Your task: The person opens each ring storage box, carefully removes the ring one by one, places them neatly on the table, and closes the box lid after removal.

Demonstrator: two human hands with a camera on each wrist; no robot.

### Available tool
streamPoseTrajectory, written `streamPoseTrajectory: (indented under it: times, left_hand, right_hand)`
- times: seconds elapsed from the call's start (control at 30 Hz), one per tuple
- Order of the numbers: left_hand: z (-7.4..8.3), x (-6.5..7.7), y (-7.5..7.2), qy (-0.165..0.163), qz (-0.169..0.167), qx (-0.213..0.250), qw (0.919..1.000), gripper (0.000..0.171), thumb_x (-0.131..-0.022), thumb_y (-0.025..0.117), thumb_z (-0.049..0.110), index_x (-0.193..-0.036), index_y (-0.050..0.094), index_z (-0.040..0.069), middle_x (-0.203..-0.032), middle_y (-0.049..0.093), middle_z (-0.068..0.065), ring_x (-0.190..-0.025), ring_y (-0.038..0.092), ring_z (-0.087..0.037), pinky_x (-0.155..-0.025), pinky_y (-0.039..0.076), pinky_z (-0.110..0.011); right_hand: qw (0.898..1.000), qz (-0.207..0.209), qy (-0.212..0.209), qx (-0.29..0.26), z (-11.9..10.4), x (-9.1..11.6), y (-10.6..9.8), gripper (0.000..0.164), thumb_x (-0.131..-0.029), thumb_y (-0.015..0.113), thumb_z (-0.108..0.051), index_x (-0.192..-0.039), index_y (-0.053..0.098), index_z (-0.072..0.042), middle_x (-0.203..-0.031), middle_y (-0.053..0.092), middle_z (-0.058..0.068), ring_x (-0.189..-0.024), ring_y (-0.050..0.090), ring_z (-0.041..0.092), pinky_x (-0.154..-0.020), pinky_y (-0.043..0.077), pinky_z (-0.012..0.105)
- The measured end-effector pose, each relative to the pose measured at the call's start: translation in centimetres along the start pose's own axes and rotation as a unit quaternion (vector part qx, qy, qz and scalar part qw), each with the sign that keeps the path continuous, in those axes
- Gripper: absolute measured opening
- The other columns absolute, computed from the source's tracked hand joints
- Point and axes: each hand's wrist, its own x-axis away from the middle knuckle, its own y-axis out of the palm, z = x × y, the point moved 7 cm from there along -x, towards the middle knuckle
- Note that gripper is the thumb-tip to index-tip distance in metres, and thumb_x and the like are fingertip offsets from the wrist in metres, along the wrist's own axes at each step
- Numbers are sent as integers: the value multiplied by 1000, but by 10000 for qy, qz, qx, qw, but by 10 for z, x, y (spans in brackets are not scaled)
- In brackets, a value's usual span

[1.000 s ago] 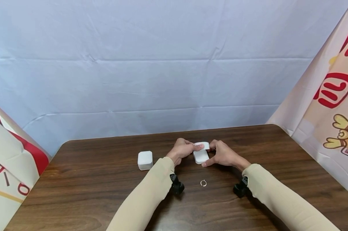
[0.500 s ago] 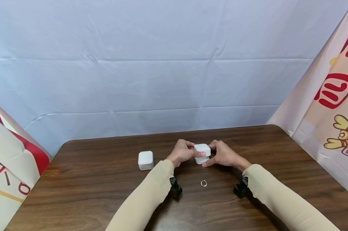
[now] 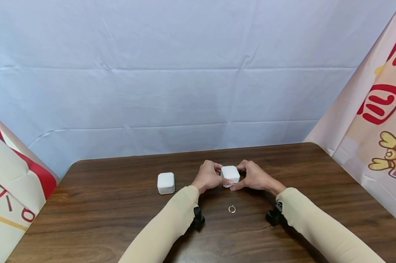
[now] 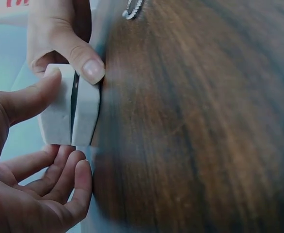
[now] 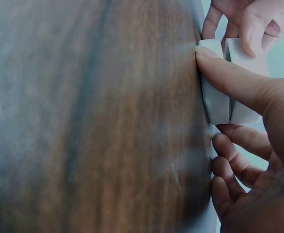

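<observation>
A small white ring box (image 3: pixel 230 173) sits on the brown table between both hands, its lid down over the base. A thin dark gap runs between lid (image 4: pixel 58 114) and base (image 4: pixel 87 109) in the left wrist view. My left hand (image 3: pixel 209 176) holds the lid, thumb on its near side and fingers at the left. From the right, my right hand (image 3: pixel 255 176) grips the base, thumb (image 5: pixel 229 80) on the near side and fingers behind. A ring (image 3: pixel 232 209) lies on the table nearer me; small clear stones line its band (image 4: pixel 133 8) in the left wrist view.
A second white box (image 3: pixel 166 183), closed, stands on the wooden table (image 3: pixel 112 204) left of my left hand. Behind the table's far edge hangs a pale cloth (image 3: pixel 184 91). Printed cloths flank it, one on the right (image 3: pixel 378 120).
The lid, raised and tilted back a second ago, has swung forward and down onto the base with my left hand. My right hand has stayed at the base. Ring and second box are unmoved.
</observation>
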Motion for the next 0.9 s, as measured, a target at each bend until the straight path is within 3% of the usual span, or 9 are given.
streamPoseTrajectory:
  times: [0.33, 0.9]
  left_hand:
    - [2, 1, 0, 117, 81, -420, 9990, 37, -72, 93, 12, -103, 76, 2, -85, 70, -1, -75, 60, -10, -70, 51, -25]
    - [3, 1, 0, 183, 135, -627, 9978, 44, -71, 95, 15, -108, 76, 2, -91, 70, -1, -80, 61, -11, -76, 53, -28]
  right_hand:
    - [10000, 8, 16, 63, 1, 0, 0, 43, -71, 95, -29, -107, 78, -13, -104, 59, 5, -97, 53, 21, -87, 42, 41]
    - [10000, -42, -18, -24, 1, 0, 1, 39, -72, 94, -28, -104, 78, -13, -104, 59, 5, -95, 52, 22, -84, 43, 40]
